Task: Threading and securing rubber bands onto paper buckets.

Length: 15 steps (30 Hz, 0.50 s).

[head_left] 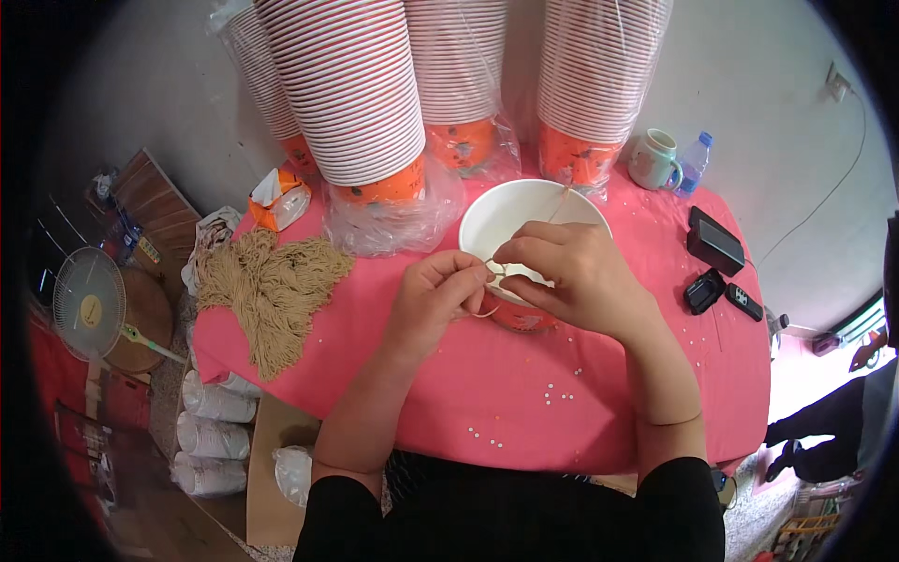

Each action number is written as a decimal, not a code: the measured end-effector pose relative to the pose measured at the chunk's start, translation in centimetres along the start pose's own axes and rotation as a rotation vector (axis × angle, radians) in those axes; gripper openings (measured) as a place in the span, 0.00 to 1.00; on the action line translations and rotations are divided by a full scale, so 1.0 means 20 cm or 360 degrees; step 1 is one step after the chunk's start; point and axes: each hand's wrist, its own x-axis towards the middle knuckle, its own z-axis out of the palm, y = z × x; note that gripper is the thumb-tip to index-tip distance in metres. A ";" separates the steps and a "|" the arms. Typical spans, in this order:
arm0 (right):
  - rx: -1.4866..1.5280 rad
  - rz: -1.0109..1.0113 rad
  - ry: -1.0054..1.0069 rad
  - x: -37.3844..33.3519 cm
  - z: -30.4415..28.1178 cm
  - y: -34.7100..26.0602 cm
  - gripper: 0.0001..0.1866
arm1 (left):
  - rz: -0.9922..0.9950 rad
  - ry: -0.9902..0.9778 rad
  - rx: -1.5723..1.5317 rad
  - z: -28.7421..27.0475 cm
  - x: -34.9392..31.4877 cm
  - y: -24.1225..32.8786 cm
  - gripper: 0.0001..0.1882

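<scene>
A large paper bucket (501,208), white inside and red-orange outside, stands in front of me. At its near rim, my left hand (434,293) pinches a thin tan cord (484,312) between thumb and forefinger. My right hand (571,272) reaches over the bucket's right side, its thumb and fingers closed on the same cord close to the left fingertips. Another bit of cord (562,201) shows at the far rim. Where the cord meets the near rim is partly hidden by my fingers. To the left lies a loose heap of tan cords (272,290).
Tall stacks of paper buckets (346,103) in plastic stand at the back. A mug (653,159) and a bottle (694,164) are back right, near black cases (714,242). Small white paper dots (549,395) lie on the pink-covered table (590,431). A fan (89,304) stands left.
</scene>
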 end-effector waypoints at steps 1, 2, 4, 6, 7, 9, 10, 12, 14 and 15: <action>0.0000 0.0000 -0.0002 0.00 0.01 0.01 0.09 | -0.0003 -0.0022 -0.0020 0.00 0.00 0.00 0.06; -0.0006 -0.0044 -0.0004 -0.01 0.01 0.02 0.10 | -0.0003 -0.0021 -0.0022 0.01 0.00 0.00 0.06; -0.0010 -0.0090 -0.0008 -0.01 0.01 0.02 0.10 | -0.0016 0.0044 0.0010 0.03 0.00 0.00 0.06; 0.0014 -0.0031 -0.0041 -0.01 0.00 0.01 0.09 | -0.0013 0.0035 0.0029 0.02 -0.01 0.00 0.06; 0.0019 -0.0033 -0.0040 0.00 0.00 0.00 0.09 | -0.0009 0.0025 0.0052 0.02 -0.01 0.01 0.06; 0.0066 0.0028 -0.0049 0.00 0.00 -0.02 0.08 | -0.0011 0.0020 0.0049 0.01 -0.01 0.00 0.06; 0.0062 0.0031 -0.0049 0.00 0.00 -0.02 0.08 | -0.0014 -0.0001 0.0039 0.01 -0.01 0.00 0.06; 0.0008 -0.0077 -0.0074 -0.01 -0.01 0.00 0.07 | -0.0003 -0.0017 0.0039 0.01 0.00 0.00 0.06; 0.0023 -0.0060 -0.0040 -0.01 -0.02 0.02 0.07 | 0.0005 -0.0020 0.0042 0.01 -0.01 0.01 0.07; 0.0034 -0.0045 -0.0006 -0.01 -0.03 0.02 0.07 | -0.0024 -0.0062 0.0023 0.01 -0.01 0.02 0.07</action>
